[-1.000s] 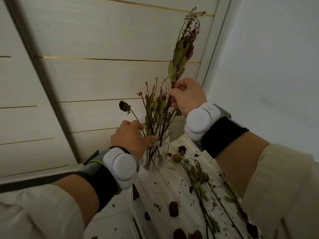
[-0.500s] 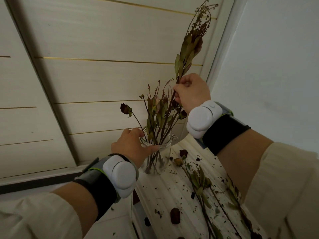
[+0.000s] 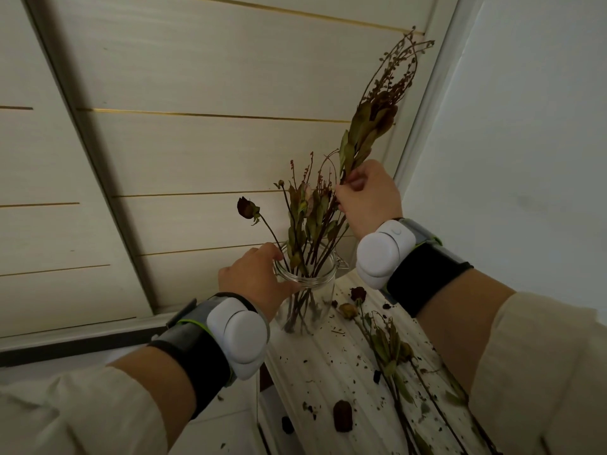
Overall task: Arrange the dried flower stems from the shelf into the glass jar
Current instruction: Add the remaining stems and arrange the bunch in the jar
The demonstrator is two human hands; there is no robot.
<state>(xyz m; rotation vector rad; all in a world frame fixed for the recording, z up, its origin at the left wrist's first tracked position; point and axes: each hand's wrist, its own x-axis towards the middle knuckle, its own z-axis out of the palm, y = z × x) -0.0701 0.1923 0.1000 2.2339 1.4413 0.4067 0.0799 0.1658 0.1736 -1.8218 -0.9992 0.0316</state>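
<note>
While my left hand (image 3: 254, 277) cups the glass jar (image 3: 307, 290) at its rim on the white shelf (image 3: 328, 362), my right hand (image 3: 366, 195) pinches a tall dried stem (image 3: 371, 123) above it. Risks: brittle seed tips shedding, the smooth, light jar tipping sideways. More stems (image 3: 391, 353) lie loose beside it.

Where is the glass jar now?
In the head view the glass jar stands at the shelf's far end, beside the left hand.

Glass jar (image 3: 305, 284) of stems (image 3: 307, 231) on the shelf (image 3: 328, 372) — loose stems (image 3: 387, 349) to its right.
</note>
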